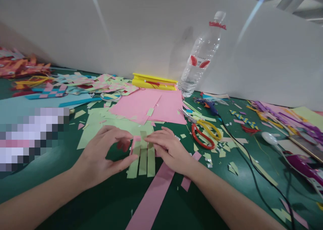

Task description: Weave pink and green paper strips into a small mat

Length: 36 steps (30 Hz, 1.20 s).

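Observation:
Three light green paper strips [143,161] lie side by side on the green table [75,203], with a pink strip [133,143] woven across their upper ends. My left hand [104,154] pinches the left side of this weave with curled fingers. Pressing on its right side is my right hand [169,148], fingers closed on the pink strip's end. A long pink strip [152,198] runs from under my right hand toward the near edge.
Pink paper sheets [151,105] and green sheets lie behind the hands. Scissors with red and yellow handles [205,132] are at right, a glue gun [208,103] with a black cable [252,176] beyond. A water bottle [202,56] and yellow box [154,81] stand by the wall.

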Tool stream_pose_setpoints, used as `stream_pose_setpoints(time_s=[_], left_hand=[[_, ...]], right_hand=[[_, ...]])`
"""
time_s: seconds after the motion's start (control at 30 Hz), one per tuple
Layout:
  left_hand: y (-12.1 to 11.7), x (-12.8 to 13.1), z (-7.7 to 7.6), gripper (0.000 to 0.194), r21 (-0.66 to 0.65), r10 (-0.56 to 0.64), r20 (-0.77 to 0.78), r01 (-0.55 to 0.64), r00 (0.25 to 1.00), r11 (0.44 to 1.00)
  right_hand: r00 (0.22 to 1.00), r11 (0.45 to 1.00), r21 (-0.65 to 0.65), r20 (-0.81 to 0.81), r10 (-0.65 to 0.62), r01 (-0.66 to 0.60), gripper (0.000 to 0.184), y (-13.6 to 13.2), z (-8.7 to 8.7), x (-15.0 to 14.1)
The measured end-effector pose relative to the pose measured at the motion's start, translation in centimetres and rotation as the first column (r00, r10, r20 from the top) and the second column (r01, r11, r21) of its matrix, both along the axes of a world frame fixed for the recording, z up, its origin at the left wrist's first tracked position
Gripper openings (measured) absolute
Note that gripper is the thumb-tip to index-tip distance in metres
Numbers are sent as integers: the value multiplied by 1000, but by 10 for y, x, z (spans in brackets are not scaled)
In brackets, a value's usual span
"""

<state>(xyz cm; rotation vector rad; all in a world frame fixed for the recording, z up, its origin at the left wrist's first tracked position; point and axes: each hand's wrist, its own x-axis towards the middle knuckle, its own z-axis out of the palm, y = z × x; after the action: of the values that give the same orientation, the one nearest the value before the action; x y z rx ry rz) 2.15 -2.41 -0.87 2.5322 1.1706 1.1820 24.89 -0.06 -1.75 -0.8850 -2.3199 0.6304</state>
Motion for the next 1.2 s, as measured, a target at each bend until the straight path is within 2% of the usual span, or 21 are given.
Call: stream_pose_setpoints(time_s=[0.07,0.2,0.33,0.47,0.6,0.7,0.83,0.9,0.93,1.07,1.2], left_hand=[[1,0,-1,16,-39,-40,-18,39,999,998],[5,1,-2,8,-80,-133,-117,124,984,989],[7,2,-4,21,-162,-247,-294,206,923,965],[8,3,-9,25,-188,-290,-362,236,886,953],[9,2,-8,26,-168,-278,-352,232,894,958],[7,2,-4,25,-135,-247,-328,213,912,968],[7,0,0,23,-66,-138,-266,125,954,990],[10,-1,-1,13,-55,-102,-260,91,960,994],[12,-2,-3,18,-61,-87,-274,73,958,995],[20,-7,-9,47,-158,-28,-351,-30,936,987],[24,-10,-11,45,-274,-92,-378,-16,921,962]], right_hand=[[1000,1000,-4,4,3,-3,40,1,0,1],[1000,1000,-13,1,10,-10,45,2,1,1],[998,999,-32,-53,14,-16,43,1,2,2],[994,996,-83,-105,22,-31,43,0,3,4],[986,986,-136,-146,78,-98,35,-2,5,6],[983,987,-106,-151,104,-121,28,-4,6,7],[989,999,35,-147,2,3,24,-2,8,10],[994,992,110,-102,-49,60,14,0,8,12],[996,988,138,-67,-59,68,9,2,8,13],[996,990,141,92,-17,4,28,6,6,17],[990,996,91,142,2,-15,31,7,5,19]])
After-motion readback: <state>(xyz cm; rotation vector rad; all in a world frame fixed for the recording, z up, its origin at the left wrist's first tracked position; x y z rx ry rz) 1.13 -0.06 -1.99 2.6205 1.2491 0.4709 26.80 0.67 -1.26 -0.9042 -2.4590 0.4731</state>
